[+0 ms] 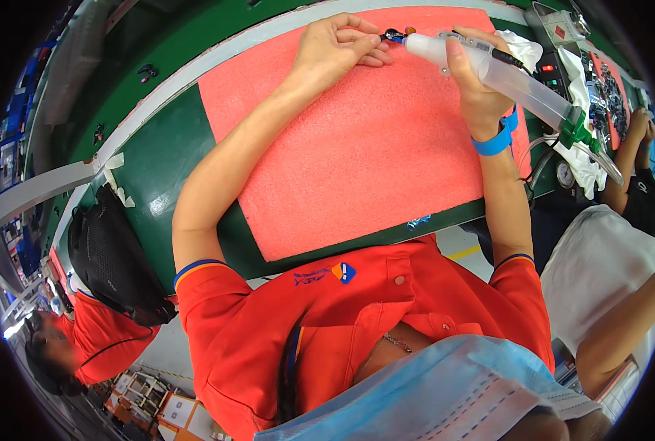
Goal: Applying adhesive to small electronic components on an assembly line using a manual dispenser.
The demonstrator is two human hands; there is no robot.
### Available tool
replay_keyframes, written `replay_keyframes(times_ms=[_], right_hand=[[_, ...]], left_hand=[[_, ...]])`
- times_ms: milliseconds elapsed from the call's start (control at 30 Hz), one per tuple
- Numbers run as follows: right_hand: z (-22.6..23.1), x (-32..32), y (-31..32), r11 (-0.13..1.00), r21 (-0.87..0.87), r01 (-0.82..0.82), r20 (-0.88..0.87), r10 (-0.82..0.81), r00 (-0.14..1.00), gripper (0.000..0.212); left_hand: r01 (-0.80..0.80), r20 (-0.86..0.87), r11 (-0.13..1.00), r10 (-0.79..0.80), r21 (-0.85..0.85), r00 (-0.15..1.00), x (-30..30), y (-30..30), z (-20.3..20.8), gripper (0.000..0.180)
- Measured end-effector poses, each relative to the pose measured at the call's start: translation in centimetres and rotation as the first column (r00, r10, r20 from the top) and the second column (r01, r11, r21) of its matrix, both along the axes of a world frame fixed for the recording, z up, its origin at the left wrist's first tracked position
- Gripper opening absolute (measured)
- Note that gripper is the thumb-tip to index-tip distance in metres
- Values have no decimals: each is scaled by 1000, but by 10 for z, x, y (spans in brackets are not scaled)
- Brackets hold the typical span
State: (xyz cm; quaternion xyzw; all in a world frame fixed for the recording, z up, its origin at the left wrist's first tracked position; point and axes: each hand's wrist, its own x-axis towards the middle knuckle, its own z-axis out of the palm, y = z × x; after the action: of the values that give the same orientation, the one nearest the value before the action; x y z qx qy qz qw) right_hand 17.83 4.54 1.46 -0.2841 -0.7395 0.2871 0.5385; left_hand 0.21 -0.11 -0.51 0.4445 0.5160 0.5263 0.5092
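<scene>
My left hand is at the far edge of a pink foam pad, its thumb and fingers pinched on a small, shiny dark part. The part's exact kind is too small to make out. Wrapped in my right hand is a translucent dispensing syringe, tilted with its white tip beside the part. Whether the tip touches it, I cannot tell. A green fitting with clear tubing is at the syringe's rear end. A blue strap circles my right wrist.
Beyond the pad runs a green surface carrying small dark parts. At right are a black control box, white cloth, a pressure gauge and a co-worker's hands. A black bag sits at left, near another person.
</scene>
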Motion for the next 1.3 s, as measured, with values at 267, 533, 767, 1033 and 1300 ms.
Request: replay_keyframes(times_ms=[267, 533, 767, 1033, 1300], right_hand=[[-3, 9, 8, 965, 262, -16, -55, 31, 998, 27], [9, -6, 4, 997, 25, -75, -333, 80, 939, 43], [0, 9, 7, 993, 110, -40, -186, 61, 981, 29], [-2, 6, -1, 993, 117, 17, -3, -16, 1000, 25], [1, 5, 0, 976, 216, -12, 137, -18, 990, 24]], left_hand=[[18, 33, 999, -17, -46, 999, -7, 3, -2, 26], [296, 346, 952, -304, 76, 888, -21, 7, 5, 24], [60, 18, 998, -59, -16, 998, -10, 4, 1, 24], [25, 28, 999, -24, -28, 999, -7, 4, -1, 24], [-19, 6, 1000, 19, 1, 1000, -4, 4, -2, 20]])
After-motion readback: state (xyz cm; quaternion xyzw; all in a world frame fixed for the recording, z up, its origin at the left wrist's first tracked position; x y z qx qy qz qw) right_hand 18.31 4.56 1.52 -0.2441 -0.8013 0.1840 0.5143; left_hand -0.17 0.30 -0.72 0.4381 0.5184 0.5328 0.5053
